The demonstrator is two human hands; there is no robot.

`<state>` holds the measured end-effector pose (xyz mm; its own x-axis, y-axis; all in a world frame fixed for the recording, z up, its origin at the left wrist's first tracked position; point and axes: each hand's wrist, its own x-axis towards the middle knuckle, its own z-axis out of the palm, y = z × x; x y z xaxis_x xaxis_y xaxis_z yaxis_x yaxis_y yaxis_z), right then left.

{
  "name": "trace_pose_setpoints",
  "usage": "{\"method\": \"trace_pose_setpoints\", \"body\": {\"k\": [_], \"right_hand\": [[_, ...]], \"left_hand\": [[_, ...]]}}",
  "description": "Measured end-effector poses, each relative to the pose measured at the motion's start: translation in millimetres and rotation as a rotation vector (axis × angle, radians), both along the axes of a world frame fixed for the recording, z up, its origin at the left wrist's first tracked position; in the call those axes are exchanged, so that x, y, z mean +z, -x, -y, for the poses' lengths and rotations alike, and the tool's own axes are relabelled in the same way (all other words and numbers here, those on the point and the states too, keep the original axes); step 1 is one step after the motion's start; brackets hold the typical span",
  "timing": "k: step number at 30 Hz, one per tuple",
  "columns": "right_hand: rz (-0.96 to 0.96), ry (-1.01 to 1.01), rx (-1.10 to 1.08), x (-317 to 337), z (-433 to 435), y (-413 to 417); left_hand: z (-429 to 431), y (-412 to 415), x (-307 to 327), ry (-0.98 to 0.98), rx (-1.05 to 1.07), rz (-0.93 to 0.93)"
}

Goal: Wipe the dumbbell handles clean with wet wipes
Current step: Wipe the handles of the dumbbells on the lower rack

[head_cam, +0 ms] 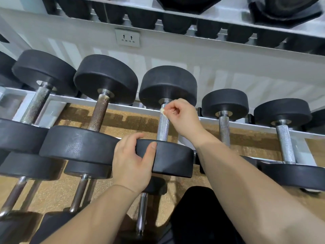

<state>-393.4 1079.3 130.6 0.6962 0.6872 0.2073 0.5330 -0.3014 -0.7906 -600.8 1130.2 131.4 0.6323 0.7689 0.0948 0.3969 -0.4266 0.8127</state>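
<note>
On the white metal rack (123, 106), the right hand (177, 115) pinches a crumpled white wet wipe (162, 110) against the far end of a knurled steel dumbbell handle (162, 129). The left hand (131, 161) grips its near black rubber head (173, 159). Wiping looks underway; next, I'd say, stroke nearward.

Rack rail (123, 106), dumbbells abreast on it. Centre dumbbell (162, 127) at 12 o'clock before you. Your left hand (131, 164) grips its near head at 7 o'clock. Your right hand (181, 115) pinches a wipe (162, 110) against the handle's far end. Wall socket (127, 37) behind, 11 o'clock.
</note>
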Motion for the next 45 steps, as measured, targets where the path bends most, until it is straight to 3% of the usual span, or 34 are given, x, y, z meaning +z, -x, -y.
{"method": "trace_pose_setpoints", "body": {"k": [2, 7, 12, 14, 19, 26, 32, 38, 43, 45], "right_hand": [[-0.094, -0.002, -0.036, -3, 3, 3], [-0.519, 0.096, 0.187, -2, 33, 17], [-0.568, -0.169, -0.172, -9, 2, 3], [-0.601, -0.189, -0.207, -11, -3, -1], [-0.715, 0.072, 0.125, -4, 29, 16], [-0.469, -0.089, -0.159, -6, -3, 0], [-0.397, 0.22, 0.193, 4, 26, 12], [-0.084, 0.07, -0.003, 7, -2, 3], [-0.014, 0.45, 0.27, 30, 12, 14], [0.042, 0.442, 0.229, 37, 14, 20]], "left_hand": [[0, 0, 0, 0.004, -0.002, -0.002], [1, 1, 1, -0.007, -0.004, 0.007], [2, 0, 3, 0.007, 0.01, 0.017], [2, 0, 3, 0.013, 0.018, 0.02], [2, -1, 1, 0.02, 0.031, 0.027], [0, 0, -1, 0.001, 0.0, 0.059], [0, 0, -2, -0.007, -0.004, 0.064], [0, 1, 0, 0.013, 0.015, 0.002], [0, 2, 8, 0.046, -0.018, -0.068], [-3, 3, 11, 0.034, -0.068, -0.109]]}}
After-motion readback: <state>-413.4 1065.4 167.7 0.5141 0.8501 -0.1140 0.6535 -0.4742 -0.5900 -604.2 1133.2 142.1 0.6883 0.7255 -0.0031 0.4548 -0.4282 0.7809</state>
